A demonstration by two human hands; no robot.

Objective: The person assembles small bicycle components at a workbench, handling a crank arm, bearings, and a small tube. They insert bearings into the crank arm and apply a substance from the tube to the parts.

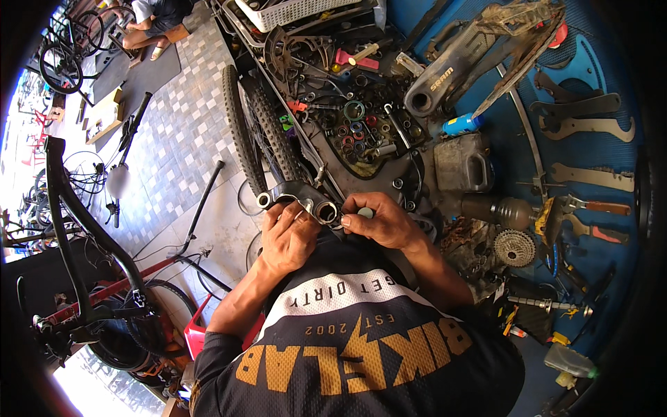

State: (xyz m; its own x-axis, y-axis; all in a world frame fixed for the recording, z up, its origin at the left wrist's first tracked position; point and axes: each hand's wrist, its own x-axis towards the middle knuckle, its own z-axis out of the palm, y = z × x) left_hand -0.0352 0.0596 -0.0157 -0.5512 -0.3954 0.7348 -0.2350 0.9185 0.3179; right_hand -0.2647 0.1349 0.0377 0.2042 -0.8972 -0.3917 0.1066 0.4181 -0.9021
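Note:
My left hand (286,240) is closed round a black bicycle suspension link (297,190), holding it up in front of my chest. The link has round bearing seats at its ends, and the one nearer my right hand shows a metal ring round a dark hole. Close beside that end, my right hand (383,221) pinches a small grey cylindrical piece (365,212) between thumb and curled fingers. My right thumb is next to the ring; whether it touches cannot be made out.
Ahead, a cluttered bench carries loose rings (356,128), a ratchet-like tool (397,125) and a dirty jug (462,163). Knobbly tyres (240,132) stand left of it. Wrenches (587,128) hang on the blue right wall, near a cassette (515,247). A black frame (90,215) stands left; another person (149,24) sits far left.

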